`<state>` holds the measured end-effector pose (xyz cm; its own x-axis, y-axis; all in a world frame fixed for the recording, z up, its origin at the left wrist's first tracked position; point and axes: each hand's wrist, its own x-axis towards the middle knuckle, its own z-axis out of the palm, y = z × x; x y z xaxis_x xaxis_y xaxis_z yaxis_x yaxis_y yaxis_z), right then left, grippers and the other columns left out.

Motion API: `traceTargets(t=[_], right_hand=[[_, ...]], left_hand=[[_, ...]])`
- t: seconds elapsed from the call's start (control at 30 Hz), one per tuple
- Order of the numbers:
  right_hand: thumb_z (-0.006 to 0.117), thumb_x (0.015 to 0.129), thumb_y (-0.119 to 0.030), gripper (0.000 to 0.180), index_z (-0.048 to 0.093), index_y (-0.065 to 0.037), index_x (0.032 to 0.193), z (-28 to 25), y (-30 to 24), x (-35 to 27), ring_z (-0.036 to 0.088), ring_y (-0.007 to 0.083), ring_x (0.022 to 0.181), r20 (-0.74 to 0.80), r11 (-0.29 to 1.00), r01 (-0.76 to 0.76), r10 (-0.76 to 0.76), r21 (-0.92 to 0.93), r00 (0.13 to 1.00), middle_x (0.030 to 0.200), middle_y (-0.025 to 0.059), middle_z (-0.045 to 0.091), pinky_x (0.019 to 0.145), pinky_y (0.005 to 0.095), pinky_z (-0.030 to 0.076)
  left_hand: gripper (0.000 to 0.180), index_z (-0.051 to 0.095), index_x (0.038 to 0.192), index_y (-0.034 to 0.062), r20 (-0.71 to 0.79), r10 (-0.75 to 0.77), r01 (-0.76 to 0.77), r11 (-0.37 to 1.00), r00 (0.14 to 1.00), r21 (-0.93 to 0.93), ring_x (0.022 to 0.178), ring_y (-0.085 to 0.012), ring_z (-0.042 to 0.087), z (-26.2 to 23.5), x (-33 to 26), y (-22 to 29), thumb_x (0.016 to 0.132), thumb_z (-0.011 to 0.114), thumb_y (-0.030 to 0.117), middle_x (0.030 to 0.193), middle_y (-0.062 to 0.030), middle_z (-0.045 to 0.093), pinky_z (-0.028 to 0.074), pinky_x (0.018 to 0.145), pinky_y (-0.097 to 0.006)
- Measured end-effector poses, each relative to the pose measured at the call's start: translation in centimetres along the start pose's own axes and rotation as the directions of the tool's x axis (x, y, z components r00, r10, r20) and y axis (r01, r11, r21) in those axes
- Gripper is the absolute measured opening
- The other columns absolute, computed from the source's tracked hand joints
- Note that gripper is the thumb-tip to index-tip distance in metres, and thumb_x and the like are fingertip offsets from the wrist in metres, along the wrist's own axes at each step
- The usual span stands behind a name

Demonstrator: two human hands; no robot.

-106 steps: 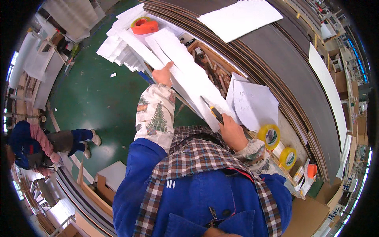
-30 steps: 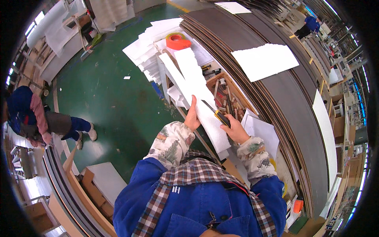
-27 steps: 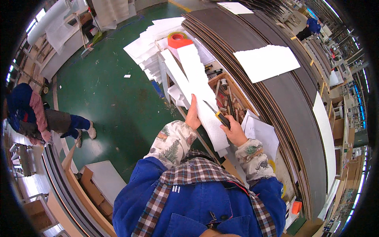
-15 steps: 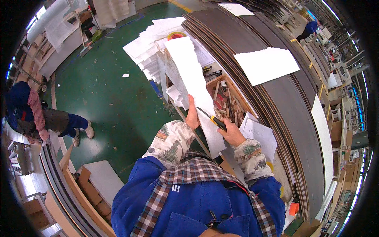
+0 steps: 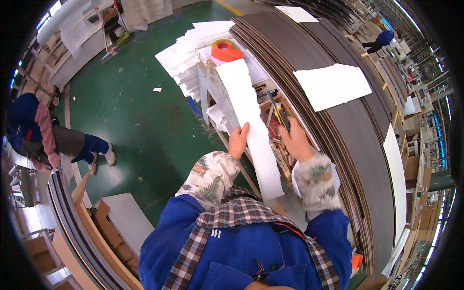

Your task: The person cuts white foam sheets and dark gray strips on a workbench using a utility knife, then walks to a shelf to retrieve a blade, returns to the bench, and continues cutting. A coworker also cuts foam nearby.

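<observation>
A long white strip of foam sheet (image 5: 258,140) with a ragged right edge slants away in front of me. At its left edge, my left hand (image 5: 238,141) is closed on it, the thumb along the side and the fingers partly hidden. My right hand (image 5: 296,140) is wrapped round a yellow-and-black utility knife (image 5: 281,116). The knife's long blade points away, above a wooden box (image 5: 309,136) of small wooden pieces and tools, and stands apart from the strip.
Stacked white sheets (image 5: 186,53) and an orange tape roll (image 5: 226,52) lie beyond the strip. To the right is a pile of dark boards (image 5: 333,125) bearing a torn white sheet (image 5: 333,87). A co-worker (image 5: 63,135) bends at the far left; another person (image 5: 382,41) is at the upper right.
My right hand has moved away from me and rightward, lifting the knife off the strip. The strip has shifted slightly right and nearer, showing more of the tape roll.
</observation>
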<state>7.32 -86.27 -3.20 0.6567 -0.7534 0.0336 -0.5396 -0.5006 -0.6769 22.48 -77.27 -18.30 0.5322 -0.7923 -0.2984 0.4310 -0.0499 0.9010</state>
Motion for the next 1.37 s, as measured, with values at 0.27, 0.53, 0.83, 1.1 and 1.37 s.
traceTargets(t=[0.27, 0.53, 0.83, 1.1, 1.37], right_hand=[[0.052, 0.089, -0.012, 0.039, 0.044, 0.001, 0.125, 9.9, -3.7, 16.6, 0.059, 0.0479, 0.087, -0.017, 0.983, 0.077, -0.081, -0.166, 0.997, 0.088, 0.0305, 0.061, 0.077, 0.0514, 0.046], [0.055, 0.087, -0.014, 0.029, 0.052, 0.005, 0.109, 12.0, -2.4, 19.5, 0.060, 0.0460, 0.089, 0.008, 0.960, 0.061, -0.061, -0.273, 0.998, 0.089, 0.0300, 0.062, 0.080, 0.0516, 0.047], [0.053, 0.090, -0.015, 0.038, 0.048, 0.004, 0.123, 9.4, -3.0, 15.6, 0.059, 0.0471, 0.092, 0.107, 0.963, 0.006, 0.024, -0.270, 0.994, 0.091, 0.0313, 0.062, 0.082, 0.0494, 0.047], [0.053, 0.090, -0.010, 0.040, 0.041, 0.003, 0.125, 6.3, -2.7, 5.2, 0.059, 0.0484, 0.087, 0.120, 0.983, 0.027, -0.005, -0.182, 0.993, 0.086, 0.0320, 0.060, 0.074, 0.0512, 0.047], [0.053, 0.089, -0.006, 0.051, 0.035, -0.003, 0.137, 3.6, -1.3, -4.7, 0.056, 0.0441, 0.108, 0.181, 0.992, -0.035, 0.056, -0.118, 0.982, 0.117, 0.0334, 0.054, 0.090, 0.0457, 0.045]], left_hand=[[0.042, 0.063, 0.090, -0.0049, -0.130, 0.029, -0.033, 0.999, 0.991, -0.030, 0.062, -0.0071, 0.052, 0.9, 0.2, -0.7, 0.094, 0.057, 0.037, 0.073, -0.0013, 0.061, 0.042, 0.057, -0.025], [0.041, 0.061, 0.096, -0.0043, -0.250, 0.138, -0.139, 0.990, 0.958, 0.015, 0.055, -0.0103, 0.052, 1.9, -0.3, -0.5, 0.090, 0.061, 0.036, 0.065, -0.0044, 0.059, 0.043, 0.051, -0.029], [0.039, 0.060, 0.100, -0.0038, -0.294, 0.187, -0.193, 0.981, 0.937, 0.010, 0.057, -0.0115, 0.051, 2.2, 1.0, -1.7, 0.090, 0.061, 0.034, 0.065, -0.0069, 0.059, 0.042, 0.054, -0.029], [0.037, 0.060, 0.098, -0.0032, -0.306, 0.227, -0.231, 0.973, 0.924, 0.025, 0.062, -0.0123, 0.051, 2.5, 0.1, -1.0, 0.091, 0.059, 0.033, 0.069, -0.0071, 0.060, 0.044, 0.058, -0.029], [0.046, 0.057, 0.111, -0.0054, -0.355, 0.270, -0.252, 0.963, 0.895, 0.097, 0.066, -0.0148, 0.054, 2.5, 0.9, -2.0, 0.091, 0.060, 0.036, 0.075, -0.0112, 0.062, 0.046, 0.062, -0.030]])
